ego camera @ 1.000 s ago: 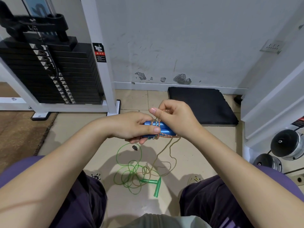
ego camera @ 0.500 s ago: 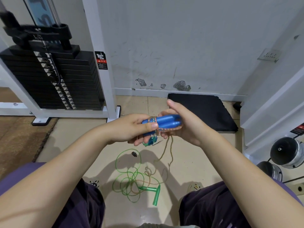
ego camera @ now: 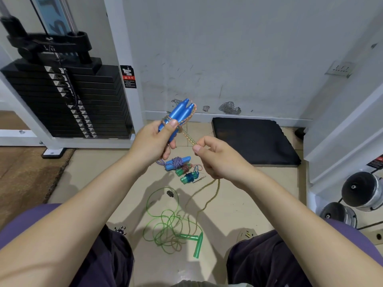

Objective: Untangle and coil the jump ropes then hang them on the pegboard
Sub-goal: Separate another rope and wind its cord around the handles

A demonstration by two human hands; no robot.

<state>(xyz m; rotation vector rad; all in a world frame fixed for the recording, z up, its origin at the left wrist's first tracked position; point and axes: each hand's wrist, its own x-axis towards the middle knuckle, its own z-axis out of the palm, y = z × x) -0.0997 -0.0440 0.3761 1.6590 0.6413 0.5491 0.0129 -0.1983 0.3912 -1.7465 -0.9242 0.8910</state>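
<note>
My left hand (ego camera: 152, 141) grips a pair of blue jump rope handles (ego camera: 179, 112) held together, tips pointing up and away. A multicoloured braided rope (ego camera: 188, 136) is wound around them and runs to my right hand (ego camera: 217, 157), which pinches it taut. The rope's slack (ego camera: 209, 200) hangs down to the floor. Below lies a loose tangle of green rope (ego camera: 165, 224) with green handles (ego camera: 196, 244). Three coiled ropes lie on the floor beyond: one with light blue handles (ego camera: 178, 162) and two smaller with green handles (ego camera: 187, 175). No pegboard is in view.
A black weight stack (ego camera: 66, 100) in a white frame stands at the left. A black foam mat (ego camera: 252, 139) lies against the wall. Dumbbell ends (ego camera: 361, 190) sit at the right under a white frame. A brown carpet (ego camera: 22, 175) edges the tiled floor. My knees frame the bottom.
My left hand has tipped the blue handles from lying sideways to pointing up. My right hand came off the handles and pulled the rope out to the right. The coiled ropes on the floor are now uncovered.
</note>
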